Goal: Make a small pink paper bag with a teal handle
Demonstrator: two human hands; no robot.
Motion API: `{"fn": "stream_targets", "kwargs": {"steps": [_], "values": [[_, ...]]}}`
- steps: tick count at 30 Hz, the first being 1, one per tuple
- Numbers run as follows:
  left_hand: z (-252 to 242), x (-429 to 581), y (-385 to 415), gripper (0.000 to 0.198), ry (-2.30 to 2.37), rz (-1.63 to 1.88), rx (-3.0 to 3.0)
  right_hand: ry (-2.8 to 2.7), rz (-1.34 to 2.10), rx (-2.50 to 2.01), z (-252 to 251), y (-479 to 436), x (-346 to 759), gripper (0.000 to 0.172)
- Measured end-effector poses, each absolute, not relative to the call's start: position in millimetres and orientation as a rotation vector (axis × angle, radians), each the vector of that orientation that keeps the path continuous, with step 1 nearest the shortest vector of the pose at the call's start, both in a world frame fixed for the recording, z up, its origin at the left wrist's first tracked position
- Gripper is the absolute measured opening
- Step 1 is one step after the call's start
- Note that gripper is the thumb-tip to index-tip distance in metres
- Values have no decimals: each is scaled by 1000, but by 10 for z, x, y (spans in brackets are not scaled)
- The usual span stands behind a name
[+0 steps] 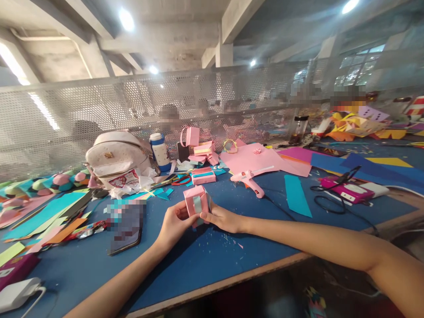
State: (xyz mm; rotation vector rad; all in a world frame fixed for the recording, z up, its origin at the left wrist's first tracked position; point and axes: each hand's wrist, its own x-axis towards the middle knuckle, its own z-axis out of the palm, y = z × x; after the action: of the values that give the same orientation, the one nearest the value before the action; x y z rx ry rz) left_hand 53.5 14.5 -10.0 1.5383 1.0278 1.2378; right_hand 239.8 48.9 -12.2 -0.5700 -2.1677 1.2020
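Observation:
A small pink paper box (192,198) with a light blue strip on its side is held above the blue table. My left hand (174,223) grips it from the left, fingers wrapped round its edge. On the right side, my right hand (222,217) holds it with the thumb pressed on its lower front; the other fingers are partly hidden behind. Beyond the box lies another pink box with a blue strip (203,176). A pink glue gun (249,182) rests to the right, its nozzle pointing right.
A phone (127,229) lies left of my hands. Farther back stand a pale backpack (115,154), a bottle (160,152) and stacked pink boxes (202,149). Coloured paper (297,194), black cables and a magenta power strip (346,191) are on the right. A mesh partition (132,106) runs behind.

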Motion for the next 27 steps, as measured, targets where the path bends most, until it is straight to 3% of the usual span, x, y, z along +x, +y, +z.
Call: {"fn": "stream_targets", "kwargs": {"steps": [12,23,27], "values": [[-82,542,105,33,1099,1123,1455,-2096,1444,-533,-71,536,2529,37],[-200,570,180,37,1121,1095,1251,-1971,1618,-556,-12,653,2574,40],[-184,559,242,45,1079,1202,1049,-1793,1771,-539,-44,681,2586,56]]}}
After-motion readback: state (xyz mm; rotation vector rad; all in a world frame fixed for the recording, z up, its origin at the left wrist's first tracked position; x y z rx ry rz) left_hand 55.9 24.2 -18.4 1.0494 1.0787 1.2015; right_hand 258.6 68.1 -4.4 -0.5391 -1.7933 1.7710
